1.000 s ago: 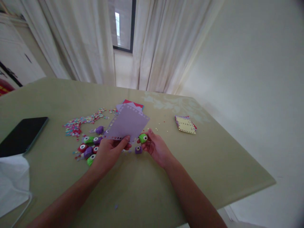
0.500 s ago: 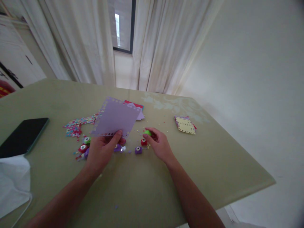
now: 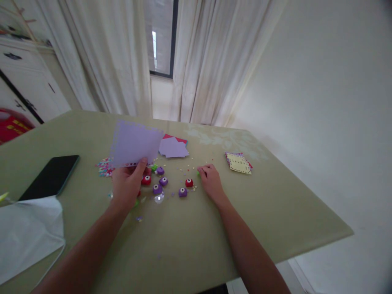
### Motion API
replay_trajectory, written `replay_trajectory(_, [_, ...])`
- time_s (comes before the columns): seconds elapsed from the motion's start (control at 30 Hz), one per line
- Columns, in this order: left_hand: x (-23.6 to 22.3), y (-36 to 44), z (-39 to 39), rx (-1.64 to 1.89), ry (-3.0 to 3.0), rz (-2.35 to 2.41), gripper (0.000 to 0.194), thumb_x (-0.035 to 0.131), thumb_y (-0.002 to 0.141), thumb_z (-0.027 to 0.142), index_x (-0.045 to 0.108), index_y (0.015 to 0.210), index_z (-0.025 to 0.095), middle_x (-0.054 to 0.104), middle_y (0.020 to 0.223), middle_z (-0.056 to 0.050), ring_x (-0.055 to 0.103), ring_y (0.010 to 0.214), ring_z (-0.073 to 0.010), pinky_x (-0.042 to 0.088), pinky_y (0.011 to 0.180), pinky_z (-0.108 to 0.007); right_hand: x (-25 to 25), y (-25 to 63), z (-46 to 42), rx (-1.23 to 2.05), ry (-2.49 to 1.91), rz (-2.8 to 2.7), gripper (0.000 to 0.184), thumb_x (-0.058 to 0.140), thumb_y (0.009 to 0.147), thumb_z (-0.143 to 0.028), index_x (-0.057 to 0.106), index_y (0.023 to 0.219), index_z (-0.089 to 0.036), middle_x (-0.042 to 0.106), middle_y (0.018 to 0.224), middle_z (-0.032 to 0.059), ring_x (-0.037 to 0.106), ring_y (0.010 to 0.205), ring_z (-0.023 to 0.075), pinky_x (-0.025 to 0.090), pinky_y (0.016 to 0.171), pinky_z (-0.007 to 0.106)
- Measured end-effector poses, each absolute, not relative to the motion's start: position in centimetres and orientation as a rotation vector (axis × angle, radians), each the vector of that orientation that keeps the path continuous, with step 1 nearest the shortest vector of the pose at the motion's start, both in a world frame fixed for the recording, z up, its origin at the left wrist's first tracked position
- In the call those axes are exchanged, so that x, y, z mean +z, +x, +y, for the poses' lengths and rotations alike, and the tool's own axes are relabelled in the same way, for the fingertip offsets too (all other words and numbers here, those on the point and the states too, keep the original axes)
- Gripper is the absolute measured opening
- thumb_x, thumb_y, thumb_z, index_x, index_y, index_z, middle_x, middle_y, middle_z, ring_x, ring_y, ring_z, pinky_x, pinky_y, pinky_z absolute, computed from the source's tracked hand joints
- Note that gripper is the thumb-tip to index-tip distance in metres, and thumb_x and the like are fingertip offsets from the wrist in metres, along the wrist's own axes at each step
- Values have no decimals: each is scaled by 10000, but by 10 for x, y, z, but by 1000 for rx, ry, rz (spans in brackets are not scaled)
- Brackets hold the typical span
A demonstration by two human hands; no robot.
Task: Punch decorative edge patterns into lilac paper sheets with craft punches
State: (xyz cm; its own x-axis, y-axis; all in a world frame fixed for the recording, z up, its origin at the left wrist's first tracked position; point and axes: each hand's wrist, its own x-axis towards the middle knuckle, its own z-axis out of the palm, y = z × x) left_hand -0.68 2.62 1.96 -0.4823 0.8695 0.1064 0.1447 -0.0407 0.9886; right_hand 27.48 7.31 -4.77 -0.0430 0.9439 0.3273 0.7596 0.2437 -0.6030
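Note:
My left hand (image 3: pixel 128 183) is closed on the lower edge of a purple paper square (image 3: pixel 134 143), held up and tilted. Small punched holes run along the sheet's edges. Over the table, my right hand (image 3: pixel 211 180) has its fingers curled round a green craft punch (image 3: pixel 198 173), mostly hidden by them. Beside that hand sit a red craft punch (image 3: pixel 189 182) and a purple craft punch (image 3: pixel 183 192), each with an eye-like round top. Several more punches, among them a purple one (image 3: pixel 163 181) and a red one (image 3: pixel 146 180), lie by my left hand.
Purple paper sheets (image 3: pixel 174 148) lie behind the punches, and a stack of punched cards (image 3: pixel 239 163) is at the right. Confetti (image 3: pixel 105 167) is heaped behind my left hand. A dark phone (image 3: pixel 50 176) and a white face mask (image 3: pixel 30 237) are at the left.
My left hand has shifted left with the purple paper, uncovering several punches and the sheets behind. My right hand has moved slightly right with the green punch, away from the red one.

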Motion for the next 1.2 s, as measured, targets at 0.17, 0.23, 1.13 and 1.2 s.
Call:
replay_trajectory(0.17, [22, -11, 28, 1642, 1107, 1624, 307, 711, 772, 480, 702, 644, 201, 736, 609, -58, 674, 533, -201, 481, 447, -257, -34, 266, 65, 203, -1604, -1839, 335, 487, 1077, -322, 776, 1167, -178, 721, 1144, 182, 627, 1107, 330, 457, 1056, 508])
replay_trajectory(0.23, [23, -11, 27, 1666, 1113, 1617, 303, 710, 776, 479, 702, 656, 201, 735, 603, -55, 688, 543, -208, 505, 472, -263, -28, 254, 51, 146, -1533, -1929, 362, 576, 1050, -416, 728, 1295, -196, 706, 1281, 174, 594, 1221, 335, 416, 1113, 493])
replay_trajectory(1.13, [9, 7, 19, 1477, 1304, 1353, 410, 634, 868, 496, 696, 600, 191, 672, 517, -31, 603, 480, -157, 454, 480, -249, -36, 199, 29, 329, -1293, -2359, 106, 660, 986, -175, 635, 1087, -191, 760, 1035, 97, 699, 951, 242, 510, 847, 344])
replay_trajectory(1.2, [9, 8, 17, 1458, 1305, 1350, 395, 640, 873, 478, 699, 612, 189, 680, 526, -31, 611, 485, -157, 464, 484, -248, -33, 206, 28, 523, -1264, -2157, 114, 669, 941, -160, 606, 1024, -204, 740, 944, 53, 687, 836, 204, 512, 775, 310])
